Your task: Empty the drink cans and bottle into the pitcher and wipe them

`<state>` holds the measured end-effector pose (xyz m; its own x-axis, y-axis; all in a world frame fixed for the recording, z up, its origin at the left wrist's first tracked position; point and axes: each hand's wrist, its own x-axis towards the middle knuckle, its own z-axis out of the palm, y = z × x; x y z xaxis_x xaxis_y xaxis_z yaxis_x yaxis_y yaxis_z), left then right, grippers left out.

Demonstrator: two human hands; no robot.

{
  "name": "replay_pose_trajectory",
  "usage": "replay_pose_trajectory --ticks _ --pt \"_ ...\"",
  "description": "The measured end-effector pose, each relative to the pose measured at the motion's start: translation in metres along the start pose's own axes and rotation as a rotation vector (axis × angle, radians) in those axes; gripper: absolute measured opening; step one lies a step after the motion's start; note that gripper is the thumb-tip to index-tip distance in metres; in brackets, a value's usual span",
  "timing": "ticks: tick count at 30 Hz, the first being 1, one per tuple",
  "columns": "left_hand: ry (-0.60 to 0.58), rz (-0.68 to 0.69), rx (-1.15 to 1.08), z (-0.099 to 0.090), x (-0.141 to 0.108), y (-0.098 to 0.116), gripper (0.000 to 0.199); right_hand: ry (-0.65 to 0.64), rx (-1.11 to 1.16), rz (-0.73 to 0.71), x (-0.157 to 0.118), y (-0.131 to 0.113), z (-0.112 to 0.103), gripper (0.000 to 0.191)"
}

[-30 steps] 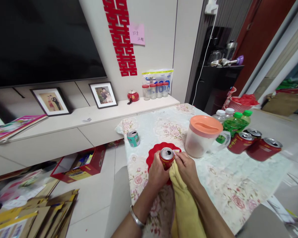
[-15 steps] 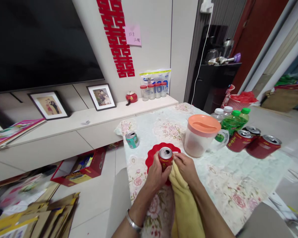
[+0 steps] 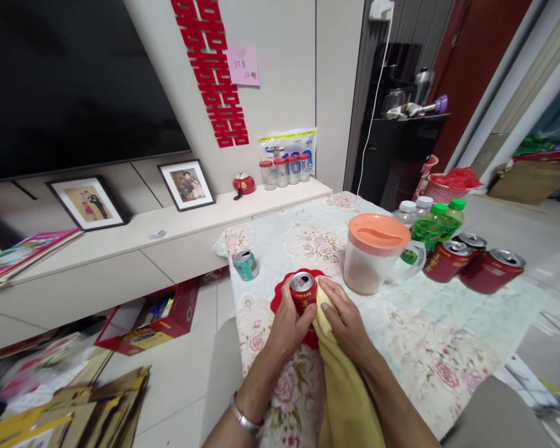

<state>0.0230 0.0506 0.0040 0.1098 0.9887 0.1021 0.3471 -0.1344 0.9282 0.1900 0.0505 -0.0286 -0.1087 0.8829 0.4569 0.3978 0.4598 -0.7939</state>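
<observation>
My left hand (image 3: pixel 289 320) is wrapped round a red drink can (image 3: pixel 304 298), which stands upright with its opened top facing me. In my right hand (image 3: pixel 345 314) is a yellow cloth (image 3: pixel 350 392), pinched at its upper end and pressed to the can's right side. The cloth's lower part hangs down between my forearms over the near side of the table. Beneath the can lies a red scalloped mat (image 3: pixel 280 292), partly hidden by my hands.
On the flowered tablecloth (image 3: pixel 415 354) a teal can (image 3: pixel 245 265) stands at left. To the right are a pitcher with an orange lid (image 3: pixel 378 233), several bottles with green and white caps (image 3: pixel 436 218), and more red cans (image 3: pixel 492 272). A cabinet with framed photos (image 3: pixel 186 185) runs behind.
The can and my left hand have shifted slightly left. My right hand has brought the cloth up against the can's side, its fingers now lying over the cloth.
</observation>
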Motion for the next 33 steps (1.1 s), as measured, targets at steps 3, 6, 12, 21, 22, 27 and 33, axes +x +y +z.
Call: replay_pose_trajectory --ticks 3,6,12,21,22,27,33 --pt "-0.031 0.038 0.020 -0.004 -0.001 0.005 0.064 -0.035 -0.058 0.039 0.000 0.003 0.004 0.044" --pt "-0.046 0.034 0.081 -0.010 -0.003 0.012 0.060 -0.069 -0.111 0.077 -0.001 0.001 0.006 0.045" --pt "-0.032 0.003 0.124 -0.018 0.002 0.016 0.077 0.024 -0.084 0.124 -0.001 -0.003 0.004 0.040" --pt "-0.025 0.049 0.145 -0.016 0.002 0.011 0.076 0.201 0.004 0.019 -0.006 -0.022 0.004 0.036" --pt "-0.042 0.046 0.137 -0.018 0.002 0.011 0.078 0.196 -0.012 0.004 -0.006 -0.022 0.005 0.037" --pt "-0.160 0.007 0.090 -0.029 0.001 0.017 0.073 0.127 -0.114 -0.002 -0.004 -0.011 0.007 0.039" --pt "-0.141 0.001 0.058 -0.033 0.002 0.027 0.059 -0.041 -0.305 0.087 -0.004 -0.002 0.008 0.021"
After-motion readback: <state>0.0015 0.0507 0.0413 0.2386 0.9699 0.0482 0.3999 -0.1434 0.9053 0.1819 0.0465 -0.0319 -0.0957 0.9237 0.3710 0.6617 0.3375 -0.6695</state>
